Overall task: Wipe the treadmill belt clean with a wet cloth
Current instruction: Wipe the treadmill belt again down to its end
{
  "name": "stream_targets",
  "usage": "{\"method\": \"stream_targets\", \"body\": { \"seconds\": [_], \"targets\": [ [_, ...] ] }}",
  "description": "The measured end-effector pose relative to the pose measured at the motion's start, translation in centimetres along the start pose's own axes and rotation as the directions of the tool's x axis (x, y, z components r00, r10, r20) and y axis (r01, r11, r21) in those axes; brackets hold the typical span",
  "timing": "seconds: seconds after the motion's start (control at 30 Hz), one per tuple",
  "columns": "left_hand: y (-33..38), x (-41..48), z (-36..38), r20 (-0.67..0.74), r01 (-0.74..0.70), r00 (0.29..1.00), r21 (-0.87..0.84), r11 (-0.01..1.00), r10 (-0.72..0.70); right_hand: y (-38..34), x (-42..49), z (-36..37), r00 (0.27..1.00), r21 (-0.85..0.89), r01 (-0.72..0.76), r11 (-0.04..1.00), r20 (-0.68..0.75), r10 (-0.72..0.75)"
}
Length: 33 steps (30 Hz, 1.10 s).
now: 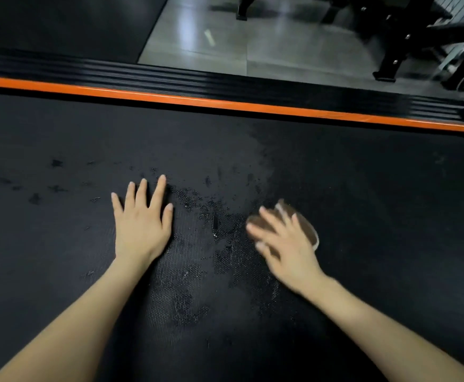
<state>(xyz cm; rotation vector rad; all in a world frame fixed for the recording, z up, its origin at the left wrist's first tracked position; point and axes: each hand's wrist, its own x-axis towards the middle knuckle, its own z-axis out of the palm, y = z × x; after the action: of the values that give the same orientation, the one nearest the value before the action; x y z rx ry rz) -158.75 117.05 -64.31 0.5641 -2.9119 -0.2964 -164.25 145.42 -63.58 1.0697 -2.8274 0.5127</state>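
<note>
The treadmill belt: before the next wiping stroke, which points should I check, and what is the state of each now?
1. Cloth under the right hand: ok, the fingers lie spread on it, though blurred.
2. Left hand flat on the treadmill belt, beside the wet area: ok.
3. Wet patches between the hands wiped: not ok, they show.
4. Dark spots further left wiped: not ok.
5. Cloth wet enough: cannot tell.
6. Orange side strip free of things: ok.
</note>
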Motion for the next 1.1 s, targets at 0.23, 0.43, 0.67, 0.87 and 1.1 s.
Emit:
{"method": "stream_targets", "body": {
  "seconds": [0.23,0.43,0.67,0.87,1.1],
  "targets": [
    [0.1,0.1,0.4,-0.002,-0.009,1.000,0.016,1.000,0.009,5.0,10.2,0.0,0.975,-0.044,-0.199,0.979,-0.108,0.193],
    [0.0,0.1,0.3,0.002,-0.016,1.000,0.035,0.999,0.016,-1.3,8.1,2.3,0.990,-0.055,-0.108,0.993,-0.095,0.102],
    [-0.1,0.1,0.3,0.009,0.001,1.000,0.025,1.000,-0.001,5.0,9.1,-0.4,0.983,-0.127,0.183,0.975,0.010,-0.184],
    [0.1,0.2,0.3,0.019,0.001,1.000,0.038,0.999,-0.002,1.6,14.8,2.3,0.936,-0.053,-0.336,0.940,-0.125,0.328],
    [0.0,-0.1,0.3,0.041,0.017,0.999,0.041,0.999,-0.018,-1.8,8.1,1.5,0.966,-0.108,0.255,0.961,0.076,-0.248]
  ]
}}
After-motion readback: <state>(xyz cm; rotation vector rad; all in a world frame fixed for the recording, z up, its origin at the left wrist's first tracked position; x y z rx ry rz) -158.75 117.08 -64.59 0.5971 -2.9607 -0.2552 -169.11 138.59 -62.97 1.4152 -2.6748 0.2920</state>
